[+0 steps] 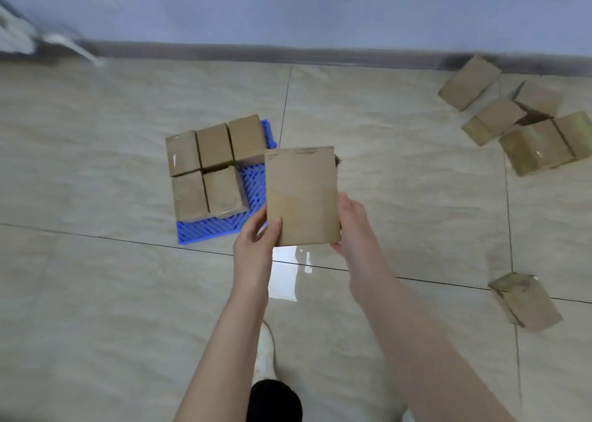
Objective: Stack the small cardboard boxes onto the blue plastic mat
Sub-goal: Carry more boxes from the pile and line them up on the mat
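Note:
I hold a small cardboard box (301, 194) in the air between both hands, above the right edge of the blue plastic mat (221, 229). My left hand (256, 239) grips its lower left corner, thumb on the top face. My right hand (352, 226) clasps its right side. On the mat stand several cardboard boxes (211, 165) packed close together in two rows, filling its left and rear parts. The mat's front strip and right part show bare blue ribbing.
A loose pile of cardboard boxes (519, 120) lies on the tiled floor at the far right by the wall. One single box (525, 300) lies nearer, at the right. A skirting board (288, 54) runs along the wall. My shoe (266, 354) is below my arms.

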